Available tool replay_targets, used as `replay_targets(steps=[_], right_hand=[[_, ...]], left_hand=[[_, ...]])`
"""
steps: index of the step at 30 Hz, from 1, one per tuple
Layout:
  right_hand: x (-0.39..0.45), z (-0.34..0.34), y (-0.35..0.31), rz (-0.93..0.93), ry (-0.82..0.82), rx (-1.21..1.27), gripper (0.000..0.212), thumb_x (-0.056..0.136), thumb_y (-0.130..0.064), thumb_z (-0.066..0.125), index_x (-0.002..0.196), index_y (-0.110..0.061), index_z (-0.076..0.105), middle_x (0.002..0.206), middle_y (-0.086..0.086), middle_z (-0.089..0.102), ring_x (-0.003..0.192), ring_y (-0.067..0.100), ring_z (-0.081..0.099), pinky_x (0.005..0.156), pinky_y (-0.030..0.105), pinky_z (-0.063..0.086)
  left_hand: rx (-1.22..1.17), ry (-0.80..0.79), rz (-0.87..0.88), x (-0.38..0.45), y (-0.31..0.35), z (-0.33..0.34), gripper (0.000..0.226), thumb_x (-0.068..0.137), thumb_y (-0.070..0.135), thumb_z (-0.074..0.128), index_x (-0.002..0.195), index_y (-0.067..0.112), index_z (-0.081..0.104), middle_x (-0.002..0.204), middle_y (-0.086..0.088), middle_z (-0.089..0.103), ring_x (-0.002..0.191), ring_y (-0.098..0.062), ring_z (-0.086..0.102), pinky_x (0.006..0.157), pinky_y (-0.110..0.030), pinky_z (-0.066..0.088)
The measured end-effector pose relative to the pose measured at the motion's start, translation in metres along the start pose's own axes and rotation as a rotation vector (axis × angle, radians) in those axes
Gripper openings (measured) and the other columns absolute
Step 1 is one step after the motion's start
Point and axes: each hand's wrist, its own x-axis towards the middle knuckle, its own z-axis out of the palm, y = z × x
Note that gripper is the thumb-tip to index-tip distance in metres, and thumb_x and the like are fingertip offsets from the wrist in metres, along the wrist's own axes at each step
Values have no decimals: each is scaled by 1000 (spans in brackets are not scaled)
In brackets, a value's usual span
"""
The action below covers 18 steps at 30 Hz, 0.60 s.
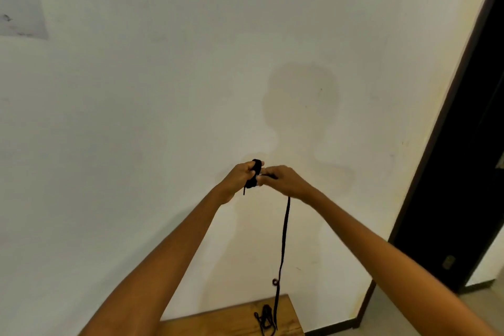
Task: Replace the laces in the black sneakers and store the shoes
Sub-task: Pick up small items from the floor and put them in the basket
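Both arms reach forward and up in front of a white wall, the hands meeting close together. The left hand has its fingers curled around a small wound bundle of black shoelace; the coil wraps the fingers, and a short loose end sticks out just below the grip. The right hand sits just beside it, touching or nearly touching, and pinches the same lace between thumb and fingertips right at the bundle.

From under the right hand's grip the free length of the lace hangs nearly straight down, with a small curl or knot low on the strand. Its lower end reaches a wooden tabletop well below the hands, at the bottom edge of the view. On that surface, beside the hanging end, lies a small dark tangle, likely another lace, though it is too small and dim to be sure.

To the right of the hands a dark door frame runs diagonally down the wall. A grey printed sheet hangs on the wall far up to the left of the grip. Soft shadows of the head and arms fall on the wall behind the hands.
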Motion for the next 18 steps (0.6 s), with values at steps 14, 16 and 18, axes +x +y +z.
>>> replay_targets(steps=[14,16,18], right_hand=[[24,-15,16,194,255,255,24,98,-22,42,76,-18,50,67,-4,46,54,8,39,49,21,29],[20,-2,19,189,118,119,19,97,-10,38,93,-16,56,73,-6,48,58,5,39,50,17,30],[14,9,14,153,-41,22,28,96,-6,36,112,-12,59,76,-9,48,59,2,39,46,10,33]], left_hand=[[-394,-210,82,-7,27,5,35,97,16,34,125,3,52,119,-14,62,93,-27,67,84,-32,53],[-448,-123,90,-1,25,3,34,101,13,29,128,2,48,127,-15,57,96,-25,66,88,-33,53],[-373,-61,83,5,20,2,37,100,3,30,136,1,38,137,-13,49,111,-28,60,91,-31,52]])
